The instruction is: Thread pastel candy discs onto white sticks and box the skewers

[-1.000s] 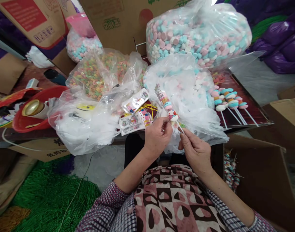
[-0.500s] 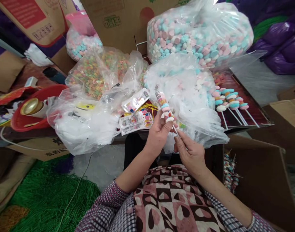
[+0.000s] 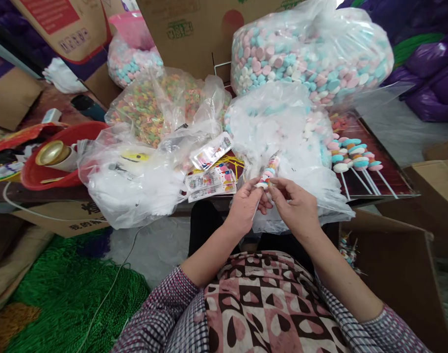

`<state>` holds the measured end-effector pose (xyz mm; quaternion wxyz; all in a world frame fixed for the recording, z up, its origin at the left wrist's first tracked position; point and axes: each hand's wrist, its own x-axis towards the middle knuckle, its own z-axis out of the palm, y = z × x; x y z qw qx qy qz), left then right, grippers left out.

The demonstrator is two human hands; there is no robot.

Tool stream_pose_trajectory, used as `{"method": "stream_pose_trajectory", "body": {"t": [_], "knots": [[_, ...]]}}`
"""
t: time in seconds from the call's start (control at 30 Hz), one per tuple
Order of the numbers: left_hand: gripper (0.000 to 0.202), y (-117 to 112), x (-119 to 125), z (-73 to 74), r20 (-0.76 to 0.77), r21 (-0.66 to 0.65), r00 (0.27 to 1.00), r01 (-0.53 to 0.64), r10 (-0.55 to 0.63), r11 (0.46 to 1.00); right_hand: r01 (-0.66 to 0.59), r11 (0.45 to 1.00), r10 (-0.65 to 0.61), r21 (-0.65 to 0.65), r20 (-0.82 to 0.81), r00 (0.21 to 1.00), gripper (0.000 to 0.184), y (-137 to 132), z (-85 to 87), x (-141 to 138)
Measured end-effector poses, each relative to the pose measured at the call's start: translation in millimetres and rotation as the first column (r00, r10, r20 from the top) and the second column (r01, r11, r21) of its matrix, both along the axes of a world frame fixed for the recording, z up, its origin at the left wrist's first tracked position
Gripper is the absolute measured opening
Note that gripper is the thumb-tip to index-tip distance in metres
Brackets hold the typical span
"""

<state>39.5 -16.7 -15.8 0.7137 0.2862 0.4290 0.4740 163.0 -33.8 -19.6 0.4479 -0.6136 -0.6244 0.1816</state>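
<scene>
A marshmallow skewer in a clear printed wrapper tilts up and to the right in front of me. My left hand is closed around its lower end, where the white stick runs down along the fingers. Thumb and fingertips of my right hand pinch the wrapper's lower edge beside the bottom marshmallow. Flat printed wrappers and yellow twist ties lie left of the hands. Behind the skewer spreads a clear plastic bag with marshmallows under it.
Several marshmallow skewers lie at the table's right end. A big marshmallow bag and a bag of small coloured candies stand behind. A red basin is at left. An open carton sits low right, holding skewers.
The skewer has swung from leaning left to leaning right and come lower. My right hand has shifted from the stick up to the wrapper's lower edge. The view has turned slightly.
</scene>
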Motion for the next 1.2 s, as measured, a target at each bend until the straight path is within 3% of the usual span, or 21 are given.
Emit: {"method": "stream_pose_trajectory", "body": {"t": [0.17, 0.47, 0.73, 0.87, 0.93, 1.0, 1.1, 1.2], "knots": [[0.037, 1, 3, -13.2, -0.018, 0.026, 1.000, -0.005, 0.006, 1.000, 0.033, 0.995, -0.035, -0.095, -0.016, 0.999, 0.029, 7, -13.5, -2], [0.032, 1, 6, -19.1, -0.040, 0.053, 0.999, -0.001, 0.004, 0.999, 0.046, 0.978, -0.058, -0.205, -0.053, 0.997, 0.019, 11, -15.3, -5], [0.023, 0, 3, -24.0, -0.214, 0.066, 0.977, 0.028, -0.013, 0.997, 0.046, 0.998, -0.057, 0.042, 0.294, 0.954, 0.013, 10, -22.0, -2], [0.027, 2, 1, -33.1, -0.405, 0.200, 0.913, 0.029, 0.056, 0.979, -0.014, 0.995, -0.020, 0.097, 0.342, 0.940, 0.014, 5, -25.1, -2], [0.033, 4, 1, -34.5, -0.436, 0.196, 0.898, 0.023, 0.066, 0.980, -0.019, 0.998, -0.002, 0.064, 0.301, 0.954, 0.013, 4, -27.3, -1], [0.040, 5, 1, -30.6, -0.360, 0.108, 0.933, 0.049, -0.007, 0.993, -0.006, 1.000, 0.006, 0.002, 0.173, 0.985, 0.011, 3, -29.9, 0], [0.044, 6, -1, -18.3, -0.106, -0.046, 0.985, 0.132, -0.136, 0.990, -0.008, 0.997, 0.003, -0.079, -0.061, 0.998, 0.012, 2, -33.4, 2], [0.040, 6, -5, -9.7, 0.068, -0.129, 0.986, 0.161, -0.153, 0.979, -0.009, 0.996, -0.005, -0.093, -0.147, 0.989, 0.013, 1, -34.4, 3]]}}
